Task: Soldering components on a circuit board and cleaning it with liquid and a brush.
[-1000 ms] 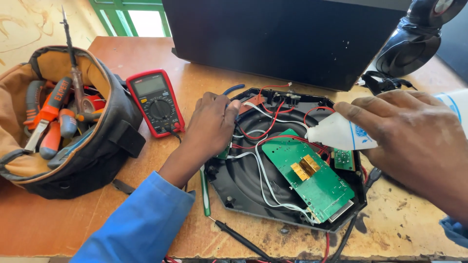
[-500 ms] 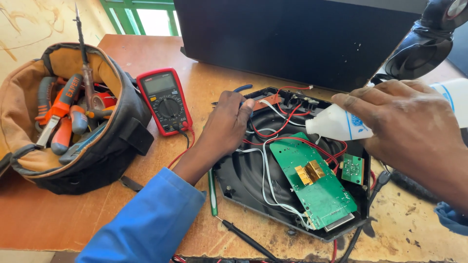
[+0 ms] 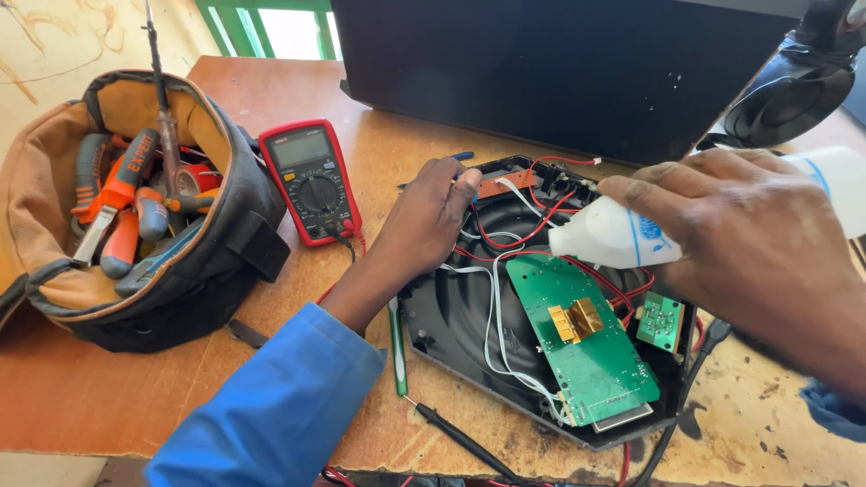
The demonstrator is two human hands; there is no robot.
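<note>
Over open casing (image 3: 451, 316), right hand (image 3: 758, 243) – white bottle (image 3: 613, 236)

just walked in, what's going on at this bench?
A person is working on an opened black housing with a green circuit board and red and white wires inside. The left hand rests on the housing's upper left edge. The right hand holds a white squeeze bottle tilted, nozzle pointing left over the wiring. A red multimeter and an open tool bag sit to the left on the wooden table.
</note>
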